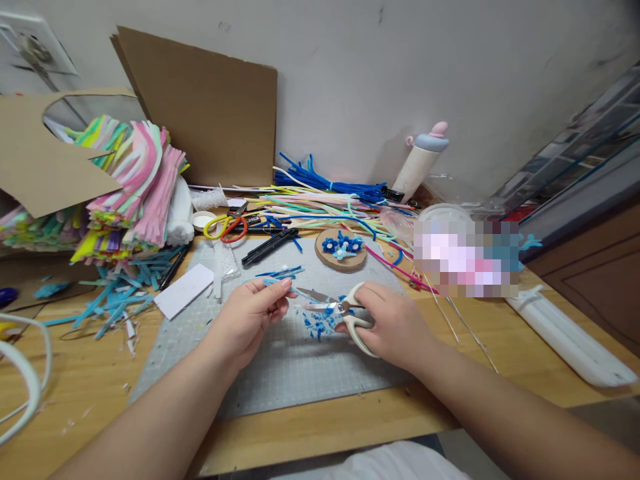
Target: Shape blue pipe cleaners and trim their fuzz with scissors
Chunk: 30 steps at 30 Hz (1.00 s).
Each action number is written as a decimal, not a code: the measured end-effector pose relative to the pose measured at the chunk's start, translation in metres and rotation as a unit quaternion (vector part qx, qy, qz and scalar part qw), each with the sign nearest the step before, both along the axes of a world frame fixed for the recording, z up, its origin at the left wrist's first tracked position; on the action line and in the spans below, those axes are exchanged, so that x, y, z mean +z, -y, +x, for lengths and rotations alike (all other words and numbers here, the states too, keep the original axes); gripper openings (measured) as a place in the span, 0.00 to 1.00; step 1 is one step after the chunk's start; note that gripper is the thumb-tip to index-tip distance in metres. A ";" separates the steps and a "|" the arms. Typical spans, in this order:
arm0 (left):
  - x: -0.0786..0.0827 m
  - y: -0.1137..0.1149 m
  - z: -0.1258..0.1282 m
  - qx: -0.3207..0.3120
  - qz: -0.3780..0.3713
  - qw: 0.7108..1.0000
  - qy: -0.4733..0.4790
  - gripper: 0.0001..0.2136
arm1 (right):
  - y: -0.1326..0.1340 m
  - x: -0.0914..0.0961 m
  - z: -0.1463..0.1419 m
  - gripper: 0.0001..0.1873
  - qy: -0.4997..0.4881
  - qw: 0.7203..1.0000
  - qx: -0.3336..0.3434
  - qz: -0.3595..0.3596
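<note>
Between thumb and fingers, my left hand [255, 313] pinches a light blue pipe cleaner [300, 291]. My right hand [387, 320] grips white-handled scissors [343, 307] by their loops, with the blades spread apart and pointing left at the end of the pipe cleaner. Blue fuzzy clippings [320, 323] lie scattered on the grey cutting mat [280, 380] below the blades. Just beyond my hands, blue flowers with pale centres [343, 245] rest on a round brown disc [341, 265]. A few short blue pieces [280, 273] lie behind my left hand.
Bundled pastel pipe cleaners [145, 173] fill the left side beside a cardboard sheet [210, 113]. Loose coloured stems [320, 203] spread along the wall. A black stapler-like tool [270, 247], yellow-and-red scissors [227, 227] and a white card [185, 291] sit on the left. A white wrapped package [575, 340] lies right.
</note>
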<state>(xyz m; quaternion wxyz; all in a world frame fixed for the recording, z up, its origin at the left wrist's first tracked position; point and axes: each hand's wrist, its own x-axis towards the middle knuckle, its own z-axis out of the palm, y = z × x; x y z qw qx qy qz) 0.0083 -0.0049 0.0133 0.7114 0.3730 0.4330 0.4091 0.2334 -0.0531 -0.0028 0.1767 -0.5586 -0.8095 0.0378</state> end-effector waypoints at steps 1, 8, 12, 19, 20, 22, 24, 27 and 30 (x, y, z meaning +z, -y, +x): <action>-0.001 0.000 0.000 -0.001 -0.001 1.000 -0.001 0.10 | 0.000 0.000 0.000 0.11 0.001 1.000 0.001 0.000; -0.002 0.000 -0.001 0.001 0.014 1.000 -0.016 0.10 | -0.001 -0.001 0.000 0.12 -0.001 1.000 0.003 -0.003; -0.001 0.000 -0.002 0.040 0.067 0.994 -0.073 0.11 | -0.003 -0.001 0.001 0.09 -0.005 1.000 -0.020 0.007; -0.003 0.001 -0.002 0.046 0.095 0.984 -0.146 0.13 | -0.004 -0.002 -0.001 0.08 0.002 1.000 -0.022 0.012; -0.004 0.002 -0.002 0.043 0.094 0.984 -0.146 0.13 | -0.003 -0.002 -0.001 0.07 0.004 1.000 -0.021 0.012; -0.004 0.002 -0.001 0.037 0.091 0.986 -0.137 0.13 | -0.003 -0.002 -0.001 0.07 0.008 1.000 -0.020 0.012; -0.004 0.002 0.000 0.032 0.085 0.989 -0.117 0.13 | -0.003 -0.003 -0.001 0.07 0.011 1.000 -0.021 0.014; -0.004 0.002 0.002 0.026 0.067 0.994 -0.087 0.12 | -0.003 -0.003 0.000 0.07 0.013 1.000 -0.022 0.016; -0.004 0.002 0.003 0.022 0.045 0.997 -0.065 0.11 | -0.004 -0.003 0.000 0.07 0.010 1.000 -0.021 0.018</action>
